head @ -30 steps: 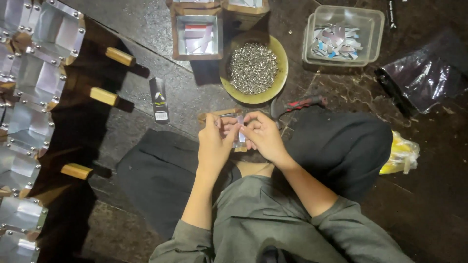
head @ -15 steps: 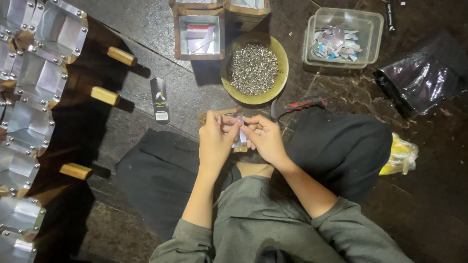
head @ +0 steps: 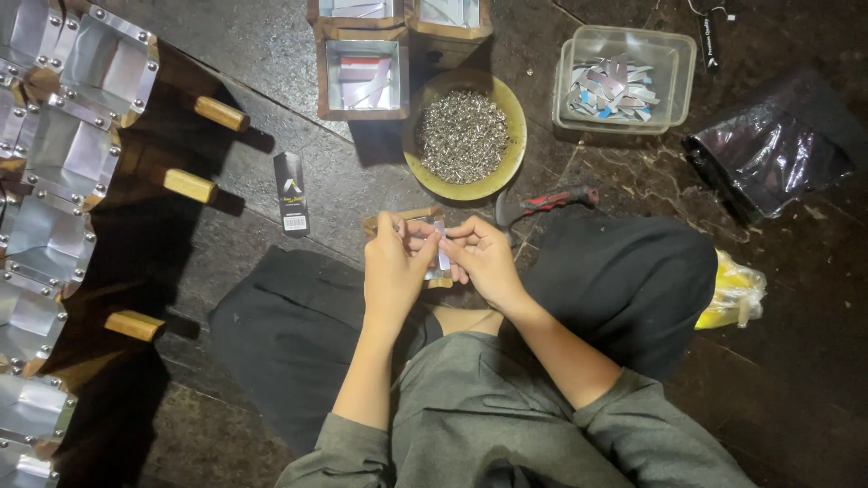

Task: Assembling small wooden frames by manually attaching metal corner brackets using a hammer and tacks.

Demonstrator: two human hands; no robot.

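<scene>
**Both hands pinching a small metal strip over the lap**

I see the left hand (head: pixel 395 262) and the right hand (head: pixel 482 260) drawn together above the crossed legs, fingertips pressed onto a small shiny metal strip (head: pixel 440 258) held between them; a wooden block (head: pixel 402 220) sits just behind it, partly hidden. I judge the piece is held close and central so both thumbs can steady it. The yellow bowl of small metal pieces (head: pixel 464 136) lies just ahead, within easy reach, with a clear tub of cut strips (head: pixel 622 83) to its right. A red-handled tool (head: pixel 547 201) rests near the right hand. Finished metal trays (head: pixel 68 154) line the left side.
</scene>
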